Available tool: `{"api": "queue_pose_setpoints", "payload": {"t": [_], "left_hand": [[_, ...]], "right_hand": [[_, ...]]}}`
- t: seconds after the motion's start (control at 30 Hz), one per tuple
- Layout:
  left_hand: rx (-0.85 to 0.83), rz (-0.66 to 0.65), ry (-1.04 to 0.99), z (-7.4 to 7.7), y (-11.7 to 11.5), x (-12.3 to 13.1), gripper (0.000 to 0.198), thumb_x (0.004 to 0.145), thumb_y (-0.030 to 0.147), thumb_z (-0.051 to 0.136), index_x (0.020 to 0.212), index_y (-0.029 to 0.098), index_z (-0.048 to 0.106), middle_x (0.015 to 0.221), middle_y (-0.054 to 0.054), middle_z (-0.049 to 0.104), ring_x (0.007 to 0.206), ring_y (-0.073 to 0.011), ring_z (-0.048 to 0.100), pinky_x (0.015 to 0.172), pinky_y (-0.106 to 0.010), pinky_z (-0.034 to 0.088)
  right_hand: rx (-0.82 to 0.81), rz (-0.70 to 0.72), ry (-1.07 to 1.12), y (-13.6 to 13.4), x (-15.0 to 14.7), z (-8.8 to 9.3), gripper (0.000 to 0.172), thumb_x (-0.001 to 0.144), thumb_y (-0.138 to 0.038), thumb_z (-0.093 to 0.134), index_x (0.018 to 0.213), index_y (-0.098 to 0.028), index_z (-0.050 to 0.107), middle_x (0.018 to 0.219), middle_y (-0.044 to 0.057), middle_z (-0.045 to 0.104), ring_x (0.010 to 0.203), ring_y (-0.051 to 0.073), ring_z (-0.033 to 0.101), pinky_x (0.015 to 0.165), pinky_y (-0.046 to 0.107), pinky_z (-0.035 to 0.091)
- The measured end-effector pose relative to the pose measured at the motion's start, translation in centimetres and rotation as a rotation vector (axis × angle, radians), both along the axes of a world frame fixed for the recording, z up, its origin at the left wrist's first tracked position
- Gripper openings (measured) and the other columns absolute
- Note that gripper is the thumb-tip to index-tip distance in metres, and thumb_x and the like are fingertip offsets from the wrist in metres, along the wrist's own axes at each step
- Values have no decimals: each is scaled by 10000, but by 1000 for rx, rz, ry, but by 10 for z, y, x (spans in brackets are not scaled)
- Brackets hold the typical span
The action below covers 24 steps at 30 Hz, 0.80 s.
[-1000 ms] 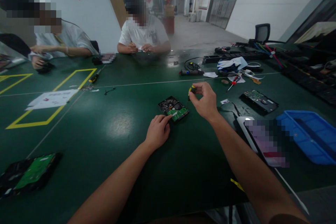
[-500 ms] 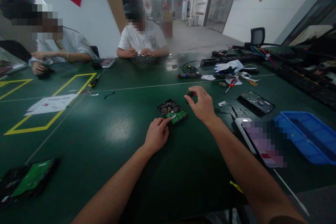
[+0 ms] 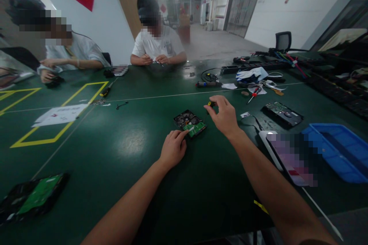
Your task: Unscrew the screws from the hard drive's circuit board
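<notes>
A hard drive lies on the green table before me, its green circuit board facing up and black metal showing on its far-left part. My left hand rests beside its near edge, the index finger stretched out and touching the board, the thumb apart and the other fingers loosely bent. Just right of the drive, my right hand pinches the yellow-and-black handle of a small screwdriver between thumb and fingers. The screwdriver is held above the table, its thin shaft pointing down and hard to make out.
Another hard drive lies to the right, near a phone and a blue tray. At lower left is one more drive. A red screwdriver and gloves lie farther back. Two people sit across the table.
The whole view has shifted slightly right and down. My right hand keeps its pinch on the screwdriver, and my left fingertip stays on the drive.
</notes>
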<state>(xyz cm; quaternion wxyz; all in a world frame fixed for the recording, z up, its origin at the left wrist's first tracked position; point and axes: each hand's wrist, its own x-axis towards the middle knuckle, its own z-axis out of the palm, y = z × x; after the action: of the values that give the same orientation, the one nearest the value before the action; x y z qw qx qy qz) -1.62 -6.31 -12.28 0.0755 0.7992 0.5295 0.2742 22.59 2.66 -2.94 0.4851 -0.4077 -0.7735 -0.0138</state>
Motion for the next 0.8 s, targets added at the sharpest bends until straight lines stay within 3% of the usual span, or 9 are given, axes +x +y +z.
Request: {"api": "queue_pose_setpoints", "payload": {"t": [0.17,0.3,0.43,0.6,0.8], "left_hand": [[-4,10,4,0,0,0,497,942,159,519,1430,237,566,1178,-112,642,1075,-274,585,938,-447,512],[0,3,10,0,0,-1,482,952,163,506,1426,228,567,1180,-115,637,1076,-273,580,940,-445,511],[5,5,12,-1,0,-1,479,952,165,501,1422,230,568,1165,-112,636,1070,-274,578,939,-446,510],[-3,1,8,0,0,0,482,951,163,499,1425,226,564,1164,-112,640,1069,-276,579,937,-452,511],[-5,3,9,2,-1,0,487,947,154,499,1424,223,563,1169,-113,640,1071,-274,579,933,-450,512]], "right_hand": [[7,-27,-59,-2,-1,2,257,1003,-270,553,1255,-241,593,1146,118,628,1083,290,629,958,506,543],[0,-10,18,0,-2,0,237,973,-277,614,1205,-245,578,1185,124,634,1131,303,628,945,505,559],[-21,12,31,1,-3,-2,258,966,-341,653,1196,-248,582,1142,108,646,1044,289,659,891,485,585],[-6,0,4,1,-4,-2,274,995,-259,554,1267,-256,580,1171,118,611,1112,295,628,936,509,567],[-2,-12,83,5,-2,-8,257,951,-311,664,1180,-248,564,1175,117,640,1098,299,646,895,492,586]]}}
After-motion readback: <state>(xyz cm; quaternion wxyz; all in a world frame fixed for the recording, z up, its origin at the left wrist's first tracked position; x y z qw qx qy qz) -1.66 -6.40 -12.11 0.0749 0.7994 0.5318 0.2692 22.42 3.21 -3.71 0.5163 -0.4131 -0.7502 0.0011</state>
